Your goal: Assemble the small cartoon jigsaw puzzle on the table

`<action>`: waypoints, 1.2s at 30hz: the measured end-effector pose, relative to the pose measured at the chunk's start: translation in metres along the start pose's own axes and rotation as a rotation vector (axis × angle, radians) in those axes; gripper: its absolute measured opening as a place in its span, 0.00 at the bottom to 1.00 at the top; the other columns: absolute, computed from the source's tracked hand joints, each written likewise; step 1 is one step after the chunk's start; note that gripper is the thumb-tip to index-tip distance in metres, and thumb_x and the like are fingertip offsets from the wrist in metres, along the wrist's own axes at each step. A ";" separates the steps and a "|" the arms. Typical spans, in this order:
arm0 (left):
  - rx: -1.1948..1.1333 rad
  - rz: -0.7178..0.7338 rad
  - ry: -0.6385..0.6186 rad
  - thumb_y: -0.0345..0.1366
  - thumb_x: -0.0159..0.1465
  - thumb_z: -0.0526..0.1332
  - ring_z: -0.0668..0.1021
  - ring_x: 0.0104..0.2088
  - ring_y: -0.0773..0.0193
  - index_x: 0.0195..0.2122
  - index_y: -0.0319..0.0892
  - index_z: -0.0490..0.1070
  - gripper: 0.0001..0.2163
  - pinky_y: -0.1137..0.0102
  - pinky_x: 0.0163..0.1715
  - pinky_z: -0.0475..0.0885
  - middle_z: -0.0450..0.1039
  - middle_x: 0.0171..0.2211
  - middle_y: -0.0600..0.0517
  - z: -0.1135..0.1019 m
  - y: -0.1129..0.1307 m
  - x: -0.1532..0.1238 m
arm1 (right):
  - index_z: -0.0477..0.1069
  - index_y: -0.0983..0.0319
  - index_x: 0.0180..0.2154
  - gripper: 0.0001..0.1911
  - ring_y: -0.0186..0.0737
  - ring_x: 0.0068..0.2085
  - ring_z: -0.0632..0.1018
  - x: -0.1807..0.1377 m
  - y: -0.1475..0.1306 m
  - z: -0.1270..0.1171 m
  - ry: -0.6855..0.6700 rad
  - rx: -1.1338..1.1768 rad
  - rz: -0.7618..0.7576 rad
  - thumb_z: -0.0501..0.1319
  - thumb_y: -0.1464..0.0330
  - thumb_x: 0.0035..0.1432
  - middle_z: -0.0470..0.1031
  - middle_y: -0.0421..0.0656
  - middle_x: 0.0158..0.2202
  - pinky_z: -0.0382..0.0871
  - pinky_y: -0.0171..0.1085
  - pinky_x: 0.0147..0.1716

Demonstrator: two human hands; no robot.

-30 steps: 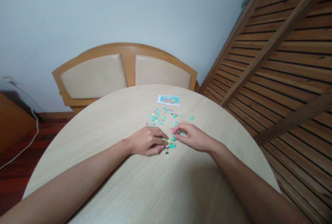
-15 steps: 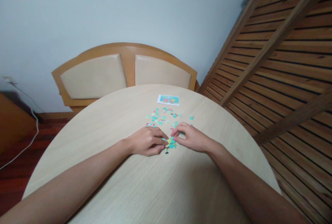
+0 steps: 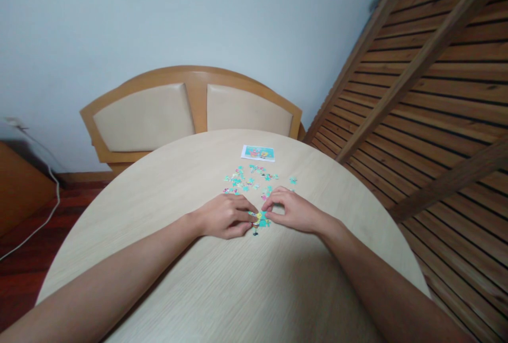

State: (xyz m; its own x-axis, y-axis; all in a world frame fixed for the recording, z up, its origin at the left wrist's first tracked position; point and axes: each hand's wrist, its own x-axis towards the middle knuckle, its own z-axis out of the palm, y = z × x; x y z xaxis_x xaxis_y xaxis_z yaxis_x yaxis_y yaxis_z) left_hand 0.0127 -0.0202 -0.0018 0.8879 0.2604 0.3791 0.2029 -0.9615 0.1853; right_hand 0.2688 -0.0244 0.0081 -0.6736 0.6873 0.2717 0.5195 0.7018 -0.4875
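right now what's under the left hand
The left hand partly covers a cluster of puzzle pieces that shows past its fingers; anything farther under it cannot be seen.

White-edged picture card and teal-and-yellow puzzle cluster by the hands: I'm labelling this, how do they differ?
The white-edged rectangular picture card has straight sides; the teal-and-yellow puzzle cluster has a ragged outline. The card lies uncovered; the left hand partly covers the cluster. Both show teal and yellow and lie on the pale wooden table.
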 end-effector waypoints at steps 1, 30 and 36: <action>-0.004 -0.002 -0.006 0.35 0.68 0.56 0.80 0.47 0.58 0.49 0.45 0.76 0.12 0.63 0.50 0.75 0.78 0.48 0.46 -0.001 0.000 0.000 | 0.78 0.58 0.37 0.03 0.43 0.43 0.75 0.000 0.000 0.000 -0.005 -0.008 -0.009 0.66 0.71 0.58 0.79 0.42 0.36 0.68 0.40 0.46; 0.174 -0.833 0.381 0.32 0.65 0.55 0.78 0.48 0.54 0.47 0.43 0.73 0.12 0.59 0.50 0.73 0.78 0.46 0.47 -0.002 -0.042 -0.019 | 0.78 0.58 0.38 0.04 0.43 0.45 0.76 -0.001 -0.003 -0.001 -0.020 -0.059 -0.068 0.67 0.66 0.59 0.78 0.43 0.38 0.67 0.43 0.48; 0.158 -0.787 0.273 0.35 0.64 0.57 0.79 0.42 0.55 0.44 0.43 0.74 0.10 0.60 0.44 0.74 0.78 0.40 0.47 -0.001 -0.038 -0.016 | 0.80 0.56 0.42 0.10 0.44 0.47 0.76 -0.001 -0.004 0.000 -0.032 -0.071 -0.077 0.68 0.62 0.59 0.77 0.44 0.42 0.68 0.43 0.51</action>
State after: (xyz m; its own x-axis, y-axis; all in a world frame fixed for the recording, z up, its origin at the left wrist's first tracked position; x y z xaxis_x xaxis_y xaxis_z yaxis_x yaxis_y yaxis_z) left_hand -0.0095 0.0120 -0.0138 0.3367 0.8515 0.4020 0.7935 -0.4865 0.3657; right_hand 0.2678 -0.0278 0.0097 -0.7290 0.6254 0.2785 0.5009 0.7645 -0.4057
